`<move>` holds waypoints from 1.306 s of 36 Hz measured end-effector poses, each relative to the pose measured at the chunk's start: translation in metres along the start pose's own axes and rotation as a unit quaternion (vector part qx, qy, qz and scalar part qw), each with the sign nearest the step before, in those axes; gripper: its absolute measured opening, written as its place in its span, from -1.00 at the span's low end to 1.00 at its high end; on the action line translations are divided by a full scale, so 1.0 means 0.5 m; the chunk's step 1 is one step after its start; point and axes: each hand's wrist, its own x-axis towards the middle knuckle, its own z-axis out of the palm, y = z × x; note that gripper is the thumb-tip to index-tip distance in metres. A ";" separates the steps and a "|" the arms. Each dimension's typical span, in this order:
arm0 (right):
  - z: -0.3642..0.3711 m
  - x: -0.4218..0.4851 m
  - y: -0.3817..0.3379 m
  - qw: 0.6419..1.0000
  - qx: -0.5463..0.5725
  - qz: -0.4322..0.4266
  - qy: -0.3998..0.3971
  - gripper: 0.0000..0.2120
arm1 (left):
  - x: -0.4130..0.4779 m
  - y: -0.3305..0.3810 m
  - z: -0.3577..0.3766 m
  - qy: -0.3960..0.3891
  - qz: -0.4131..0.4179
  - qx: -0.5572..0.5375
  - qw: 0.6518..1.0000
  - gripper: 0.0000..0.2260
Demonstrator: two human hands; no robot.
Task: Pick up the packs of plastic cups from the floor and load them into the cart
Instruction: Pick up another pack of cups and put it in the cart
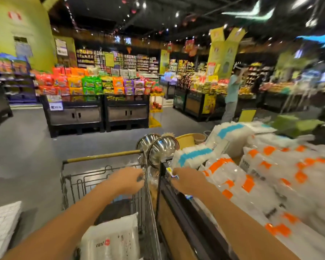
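Both of my forearms reach forward over the grey wire shopping cart [79, 184]. My left hand [127, 180], palm down, has its fingers curled over the cart's right side rail. My right hand [189, 180] is stretched toward the dark-edged display table [178, 212] just beside the cart; its fingers are bent at the table's near corner, but blur hides whether they pinch anything.

One clear plastic pack of white cups [111, 239] lies inside the cart basket, at the bottom of view. One white pack [2, 228] sits on the grey floor [26, 147] left of the cart.

On the table: many clear cup packs with orange labels [251, 184], too blurred to count, and at least two with blue labels [193, 154]. Two shiny steel bowls [161, 149] stand on edge at the table's far corner.

One person in a teal shirt [232, 91] stands well apart, by the produce stands.
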 end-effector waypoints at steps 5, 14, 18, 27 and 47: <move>-0.081 -0.077 0.026 0.996 0.010 0.074 0.038 -0.64 | 0.011 0.075 -0.080 0.016 0.089 0.019 0.996 -0.73; -0.164 -0.323 0.068 0.968 -0.018 0.236 0.088 -0.63 | -0.007 0.237 -0.118 0.017 0.243 0.028 0.969 -0.66; -0.171 -0.472 0.085 0.945 -0.030 0.313 0.091 -0.63 | -0.052 0.344 -0.086 0.002 0.321 0.014 0.947 -0.68; -0.156 -0.894 0.092 0.853 -0.025 0.508 0.115 -0.65 | -0.265 0.659 0.003 -0.036 0.526 0.046 0.849 -0.67; 0.023 -2.010 -0.420 0.512 0.014 0.847 0.145 -0.68 | -1.368 1.118 0.285 -0.143 0.871 0.070 0.464 -0.88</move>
